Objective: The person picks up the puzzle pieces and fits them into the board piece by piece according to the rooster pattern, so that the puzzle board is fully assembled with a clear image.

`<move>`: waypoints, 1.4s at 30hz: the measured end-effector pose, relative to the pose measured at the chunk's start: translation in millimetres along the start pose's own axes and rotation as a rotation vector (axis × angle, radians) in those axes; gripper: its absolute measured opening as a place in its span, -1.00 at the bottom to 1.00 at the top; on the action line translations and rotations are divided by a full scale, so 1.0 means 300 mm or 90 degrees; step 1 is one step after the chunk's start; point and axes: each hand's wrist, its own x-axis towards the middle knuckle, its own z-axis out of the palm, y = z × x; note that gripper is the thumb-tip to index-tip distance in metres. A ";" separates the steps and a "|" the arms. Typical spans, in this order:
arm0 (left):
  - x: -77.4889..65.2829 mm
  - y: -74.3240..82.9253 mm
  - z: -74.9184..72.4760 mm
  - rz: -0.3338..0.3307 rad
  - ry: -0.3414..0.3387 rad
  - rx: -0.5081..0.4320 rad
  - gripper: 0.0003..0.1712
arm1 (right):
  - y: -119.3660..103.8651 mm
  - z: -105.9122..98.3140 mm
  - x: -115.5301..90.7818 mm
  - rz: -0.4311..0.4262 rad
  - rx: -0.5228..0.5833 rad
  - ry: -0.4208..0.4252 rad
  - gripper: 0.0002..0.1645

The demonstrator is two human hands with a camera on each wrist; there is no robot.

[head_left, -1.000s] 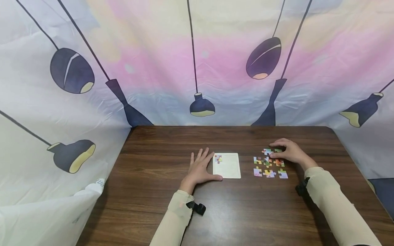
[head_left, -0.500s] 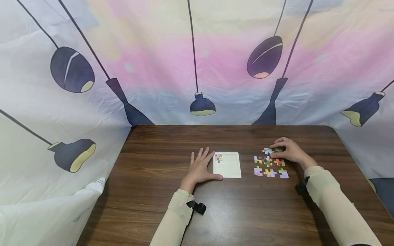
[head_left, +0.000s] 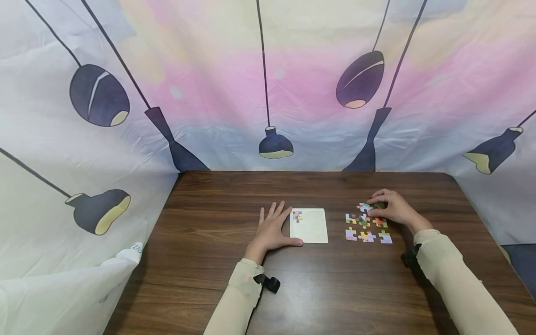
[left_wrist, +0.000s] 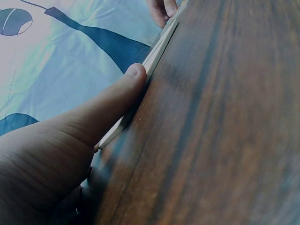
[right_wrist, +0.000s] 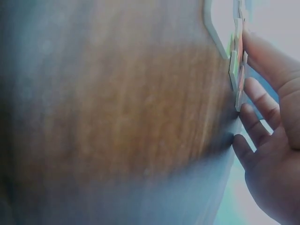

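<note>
A square white puzzle tray lies on the table, one puzzle piece set in its upper left corner. My left hand rests against the tray's left side, fingers spread and thumb along its near edge. In the left wrist view the straight thumb touches the tray's edge. To the right of the tray lie loose puzzle pieces in rough rows. My right hand is over the far pieces, thumb and index finger apart and partly covering them. The right wrist view has its fingertips touching the pieces.
The brown wooden table ends in front of a hanging cloth printed with lamps. White cloth drapes along the left side. A strip of table separates the tray from the loose pieces.
</note>
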 end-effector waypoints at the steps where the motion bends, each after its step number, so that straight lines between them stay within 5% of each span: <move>1: -0.001 0.000 -0.001 0.001 -0.001 0.000 0.40 | -0.003 0.000 0.000 0.001 0.000 0.001 -0.50; 13: -0.002 -0.004 0.000 0.008 0.000 0.000 0.40 | -0.049 -0.001 0.001 0.026 -0.009 0.006 -0.48; 24: -0.003 0.003 -0.001 0.013 0.007 -0.010 0.39 | -0.118 -0.016 0.029 -0.019 -0.010 0.012 -0.55; 42: -0.005 -0.005 0.005 0.004 0.004 -0.005 0.39 | -0.223 0.061 0.070 -0.047 -0.001 0.020 -0.56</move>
